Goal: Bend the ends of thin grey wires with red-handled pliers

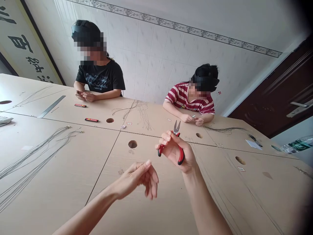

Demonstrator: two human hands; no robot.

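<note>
My right hand [179,151] is raised over the table and holds a pair of pliers [181,153] with red and black handles. The jaws point up and stand slightly apart, and the two handles are spread. To the left and lower, my left hand [137,179] hovers above the tabletop with thumb pressed to forefinger, the other fingers curled loosely. Whatever the pinch may hold is too small to make out. The two hands are apart from each other. Beneath them is the light wood table [146,215].
Two co-workers sit opposite, a person in a black shirt [102,78] and one in a striped shirt [181,94]. Thin cords [36,153] lie at left, more cords [225,129] at right. Also there: a metal ruler [52,106], cable holes [132,144], a bottle [300,144].
</note>
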